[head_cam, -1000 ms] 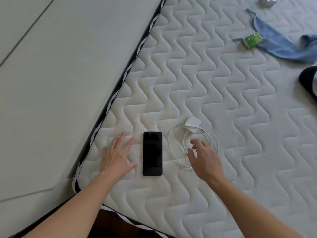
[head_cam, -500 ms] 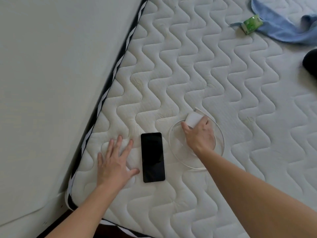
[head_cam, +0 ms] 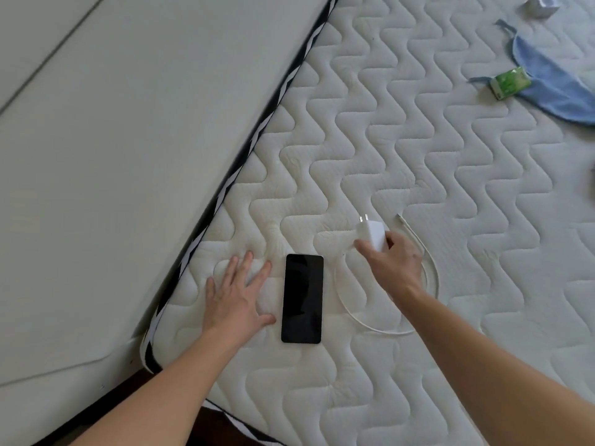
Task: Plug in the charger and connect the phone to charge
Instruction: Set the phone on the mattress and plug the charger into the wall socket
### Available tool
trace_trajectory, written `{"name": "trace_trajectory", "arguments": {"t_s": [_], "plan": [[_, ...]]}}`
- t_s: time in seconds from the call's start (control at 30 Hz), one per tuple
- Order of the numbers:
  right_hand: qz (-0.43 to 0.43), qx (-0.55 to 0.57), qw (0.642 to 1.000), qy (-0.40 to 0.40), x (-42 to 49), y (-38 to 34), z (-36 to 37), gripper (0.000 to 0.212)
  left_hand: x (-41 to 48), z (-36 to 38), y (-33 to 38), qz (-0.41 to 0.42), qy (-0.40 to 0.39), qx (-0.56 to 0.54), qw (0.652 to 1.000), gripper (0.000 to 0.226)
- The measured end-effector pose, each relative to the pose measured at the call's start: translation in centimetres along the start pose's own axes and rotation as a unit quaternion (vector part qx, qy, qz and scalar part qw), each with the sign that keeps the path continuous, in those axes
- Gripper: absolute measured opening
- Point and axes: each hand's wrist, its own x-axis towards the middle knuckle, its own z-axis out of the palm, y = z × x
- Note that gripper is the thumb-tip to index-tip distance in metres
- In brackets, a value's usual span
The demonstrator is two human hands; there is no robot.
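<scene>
A black-screened phone [head_cam: 302, 298] lies face up on the quilted white mattress [head_cam: 402, 140] near its corner. My left hand [head_cam: 236, 297] rests flat on the mattress just left of the phone, fingers spread, holding nothing. My right hand [head_cam: 391, 263] grips a white charger adapter [head_cam: 372, 235], lifted slightly with its two prongs pointing up and away. The white cable [head_cam: 370, 328] loops on the mattress around and under that hand, and its free plug end [head_cam: 401, 217] lies to the right of the adapter.
A pale wall or panel [head_cam: 112, 156] runs along the mattress's black-and-white edge on the left. At the far right lie a blue cloth [head_cam: 547, 91], a small green packet [head_cam: 510, 83] and a grey object [head_cam: 542, 3] at the top edge.
My right hand reached forward onto the adapter, closed on it and lifted it so the prongs show. The left hand and the phone stayed put.
</scene>
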Motion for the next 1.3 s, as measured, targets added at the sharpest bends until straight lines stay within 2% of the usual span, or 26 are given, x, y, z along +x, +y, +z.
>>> {"name": "trace_trajectory", "arguments": {"t_s": [0.13, 0.3, 0.4, 0.57, 0.73, 0.9, 1.07, 1.17, 1.3], "plan": [[-0.037, 0.089, 0.990, -0.103, -3.2, -2.2, -2.1, 0.051, -1.9, -2.0, 0.6, -0.025, 0.011, -0.026, 0.999, 0.093], [-0.121, 0.168, 0.956, -0.209, -8.7, -6.3, -4.9, 0.038, -8.8, -5.1, 1.8, -0.056, 0.068, -0.078, 0.993, 0.077], [-0.178, 0.150, 0.939, -0.252, -12.2, -8.3, -6.6, 0.032, -14.0, -6.9, 2.4, -0.080, 0.097, -0.114, 0.985, 0.074], [-0.248, 0.110, 0.890, -0.367, -19.2, -11.1, -9.3, 0.026, -23.4, -8.8, 3.1, -0.146, 0.206, -0.133, 0.958, 0.072], [-0.260, 0.081, 0.837, -0.474, -27.7, -13.2, -10.2, 0.038, -34.6, -10.4, 4.2, -0.253, 0.295, -0.152, 0.909, 0.064], [-0.313, 0.038, 0.792, -0.523, -35.5, -14.9, -9.2, 0.038, -43.9, -10.7, 3.2, -0.342, 0.354, -0.165, 0.855, 0.056], [-0.338, 0.018, 0.762, -0.552, -43.0, -17.3, -7.6, 0.025, -49.7, -10.4, 0.4, -0.409, 0.384, -0.184, 0.807, 0.054], [-0.338, 0.000, 0.752, -0.566, -45.9, -18.3, -5.5, 0.029, -51.3, -9.6, -2.6, -0.441, 0.395, -0.190, 0.783, 0.054], [-0.300, -0.012, 0.762, -0.574, -48.7, -19.5, -2.1, 0.041, -52.0, -8.9, -7.1, -0.454, 0.405, -0.209, 0.765, 0.053]]}}
